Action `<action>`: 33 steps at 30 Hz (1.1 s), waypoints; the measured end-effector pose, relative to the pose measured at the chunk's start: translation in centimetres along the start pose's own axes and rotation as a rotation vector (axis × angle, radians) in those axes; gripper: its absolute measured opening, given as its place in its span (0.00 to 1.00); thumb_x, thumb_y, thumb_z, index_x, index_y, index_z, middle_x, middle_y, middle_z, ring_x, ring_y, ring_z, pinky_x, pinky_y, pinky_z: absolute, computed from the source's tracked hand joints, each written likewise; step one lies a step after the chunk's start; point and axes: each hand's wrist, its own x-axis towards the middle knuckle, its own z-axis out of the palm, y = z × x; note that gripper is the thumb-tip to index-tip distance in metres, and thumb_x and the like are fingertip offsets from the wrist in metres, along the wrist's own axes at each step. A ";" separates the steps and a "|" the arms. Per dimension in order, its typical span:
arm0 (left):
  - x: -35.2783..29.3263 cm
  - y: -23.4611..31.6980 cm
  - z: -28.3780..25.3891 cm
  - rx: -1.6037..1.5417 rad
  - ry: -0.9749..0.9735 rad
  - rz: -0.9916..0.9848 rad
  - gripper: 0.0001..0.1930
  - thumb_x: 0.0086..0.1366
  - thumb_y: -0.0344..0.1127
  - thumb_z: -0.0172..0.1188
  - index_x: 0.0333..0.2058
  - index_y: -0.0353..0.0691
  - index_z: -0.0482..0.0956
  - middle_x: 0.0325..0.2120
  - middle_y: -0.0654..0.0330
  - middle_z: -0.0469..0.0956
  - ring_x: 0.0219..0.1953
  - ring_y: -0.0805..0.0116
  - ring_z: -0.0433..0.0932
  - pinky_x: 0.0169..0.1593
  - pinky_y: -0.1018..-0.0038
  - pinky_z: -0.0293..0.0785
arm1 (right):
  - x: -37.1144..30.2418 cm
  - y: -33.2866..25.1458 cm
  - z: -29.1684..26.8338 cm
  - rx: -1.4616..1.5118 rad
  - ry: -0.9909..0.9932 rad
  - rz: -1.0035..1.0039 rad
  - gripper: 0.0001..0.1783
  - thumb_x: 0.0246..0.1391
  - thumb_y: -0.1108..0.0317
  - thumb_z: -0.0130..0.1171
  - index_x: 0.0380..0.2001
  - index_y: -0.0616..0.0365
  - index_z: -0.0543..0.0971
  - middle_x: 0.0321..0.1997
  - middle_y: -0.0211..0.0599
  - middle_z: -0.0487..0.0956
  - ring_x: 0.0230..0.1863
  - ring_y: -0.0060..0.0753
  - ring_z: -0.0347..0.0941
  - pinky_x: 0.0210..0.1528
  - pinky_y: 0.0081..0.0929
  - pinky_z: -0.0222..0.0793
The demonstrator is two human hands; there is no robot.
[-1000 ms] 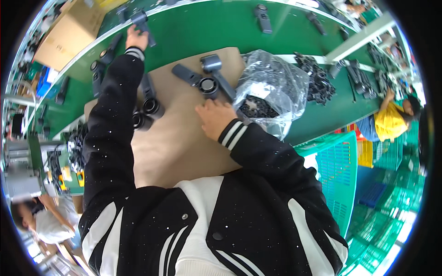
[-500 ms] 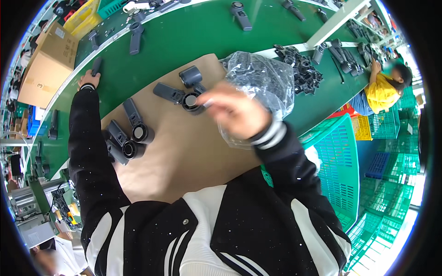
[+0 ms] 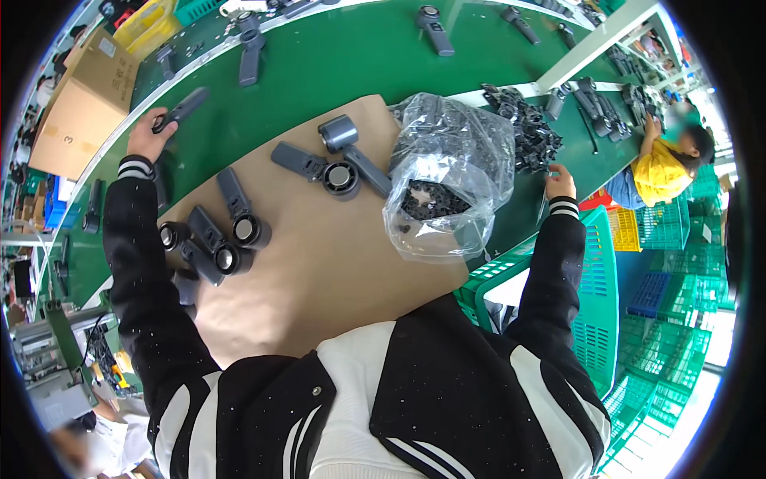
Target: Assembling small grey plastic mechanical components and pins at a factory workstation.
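My left hand (image 3: 148, 137) is at the far left of the green bench, closed round the head of a grey handheld fan (image 3: 185, 108) whose handle points away to the right. Beyond the plastic bag, my right hand (image 3: 561, 182) reaches to the near edge of a heap of small black plastic parts (image 3: 536, 142). Its fingers are bent together at the heap; what they pinch is too small to make out. Between my arms, brown paper (image 3: 319, 255) carries several more fans, such as a fan (image 3: 339, 177) lying across another one and a fan (image 3: 246, 227) at the left.
A clear plastic bag (image 3: 455, 136) of black parts lies open on the paper's right. A green crate (image 3: 594, 295) stands by my right arm. Cartons (image 3: 80, 120) are at the left. More fans (image 3: 435, 36) lie along the bench. A person in yellow (image 3: 662, 172) sits at the right.
My right hand has moved right, from above the paper to the black heap. My left hand has raised the fan and turned its handle to the right.
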 end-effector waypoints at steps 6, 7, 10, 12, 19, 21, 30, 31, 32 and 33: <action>-15.9 12.3 -7.3 -0.174 -0.212 0.347 0.20 0.49 0.19 0.57 0.43 0.41 0.73 0.42 0.60 0.73 0.41 0.59 0.70 0.47 0.70 0.68 | 0.5 0.5 1.2 -0.162 0.011 -0.119 0.16 0.47 0.65 0.58 0.43 0.47 0.79 0.31 0.37 0.80 0.31 0.44 0.75 0.39 0.38 0.73; -17.5 13.4 -7.1 -0.187 -0.239 0.572 0.21 0.46 0.18 0.55 0.41 0.41 0.72 0.42 0.60 0.73 0.41 0.59 0.70 0.47 0.70 0.67 | -0.1 -0.2 0.8 -0.106 0.221 -0.186 0.14 0.48 0.65 0.58 0.41 0.48 0.79 0.32 0.36 0.80 0.30 0.43 0.74 0.38 0.36 0.72; -21.6 16.0 -5.1 -0.185 -0.362 0.902 0.21 0.39 0.17 0.52 0.36 0.42 0.71 0.40 0.60 0.73 0.43 0.56 0.70 0.48 0.68 0.67 | -4.2 -8.5 -2.8 0.288 0.328 -0.304 0.08 0.51 0.67 0.57 0.35 0.54 0.80 0.30 0.34 0.79 0.28 0.35 0.72 0.35 0.29 0.70; -23.3 16.7 -1.9 -0.223 -0.397 1.033 0.18 0.41 0.19 0.54 0.34 0.43 0.70 0.38 0.61 0.72 0.43 0.56 0.70 0.47 0.66 0.69 | -8.1 -14.7 -3.6 0.381 0.111 -0.516 0.06 0.52 0.69 0.57 0.33 0.55 0.79 0.29 0.34 0.79 0.27 0.31 0.71 0.34 0.27 0.69; -26.6 18.3 6.0 -0.015 -0.029 1.054 0.16 0.49 0.28 0.61 0.40 0.44 0.74 0.56 0.62 0.68 0.58 0.56 0.65 0.57 0.50 0.67 | -15.8 -20.0 2.7 0.122 -0.583 -0.904 0.07 0.49 0.72 0.59 0.34 0.55 0.77 0.21 0.31 0.72 0.23 0.32 0.66 0.29 0.29 0.64; -27.7 16.3 4.4 -0.034 0.130 0.965 0.17 0.49 0.28 0.61 0.41 0.45 0.75 0.58 0.61 0.67 0.58 0.55 0.65 0.58 0.50 0.65 | -16.5 -20.2 3.5 0.125 -0.524 -0.968 0.07 0.49 0.73 0.59 0.34 0.55 0.76 0.21 0.31 0.71 0.23 0.33 0.65 0.29 0.30 0.64; -33.5 -7.5 -1.5 0.208 0.474 -0.237 0.18 0.57 0.34 0.59 0.48 0.47 0.77 0.47 0.58 0.75 0.48 0.53 0.72 0.52 0.61 0.69 | -16.2 -20.8 4.0 0.206 -0.575 -0.856 0.03 0.53 0.73 0.57 0.31 0.57 0.74 0.26 0.32 0.72 0.26 0.30 0.65 0.31 0.28 0.64; -33.8 -8.0 -1.3 0.261 0.448 -0.292 0.17 0.58 0.36 0.58 0.47 0.48 0.78 0.46 0.59 0.75 0.48 0.54 0.72 0.52 0.60 0.69 | -16.1 -20.7 4.2 0.287 -0.531 -0.851 0.02 0.54 0.73 0.56 0.31 0.57 0.74 0.27 0.32 0.72 0.26 0.29 0.65 0.32 0.27 0.65; -34.0 -8.5 -1.1 0.313 0.422 -0.347 0.15 0.58 0.39 0.58 0.46 0.48 0.79 0.46 0.60 0.75 0.48 0.54 0.71 0.51 0.60 0.69 | -16.1 -20.5 4.3 0.366 -0.486 -0.844 0.02 0.54 0.73 0.56 0.32 0.57 0.74 0.29 0.32 0.73 0.27 0.29 0.66 0.33 0.27 0.65; -33.9 -9.0 -0.9 0.365 0.396 -0.401 0.14 0.59 0.41 0.57 0.44 0.49 0.80 0.46 0.60 0.75 0.47 0.54 0.71 0.50 0.59 0.69 | -16.1 -20.3 4.4 0.445 -0.438 -0.836 0.01 0.55 0.73 0.55 0.32 0.58 0.75 0.30 0.32 0.74 0.27 0.28 0.66 0.33 0.26 0.65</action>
